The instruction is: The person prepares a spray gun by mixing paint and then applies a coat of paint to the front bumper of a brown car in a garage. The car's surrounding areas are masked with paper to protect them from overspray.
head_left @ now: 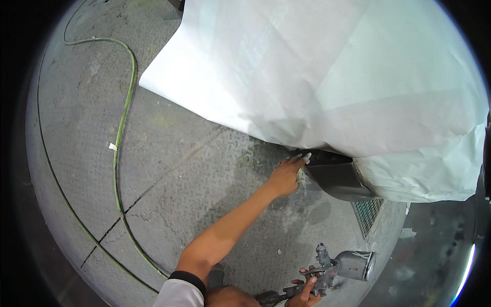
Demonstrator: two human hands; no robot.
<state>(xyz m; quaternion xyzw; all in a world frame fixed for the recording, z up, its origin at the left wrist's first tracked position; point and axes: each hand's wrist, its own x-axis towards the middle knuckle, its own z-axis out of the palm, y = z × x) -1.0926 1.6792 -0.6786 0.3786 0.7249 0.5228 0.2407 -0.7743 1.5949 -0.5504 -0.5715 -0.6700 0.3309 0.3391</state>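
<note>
My left arm stretches forward to a dark grey car body panel (337,180) that shows below white masking paper (388,123). At the panel's left edge is my left hand (286,175), fingers extended and apart, holding nothing. The fingertips meet the panel's edge, though I cannot tell how firmly they touch. Low in the head view, my right hand (308,293) is closed around the handle of a spray gun (332,270). The gun's grey paint cup points to the right, and its nozzle end faces up in the picture.
A green air hose (118,153) winds along the grey textured floor (169,133) on the left, with a thinner stretch farther left. A metal floor grate (367,217) lies under the panel's right end. Masking paper covers much of the upper right.
</note>
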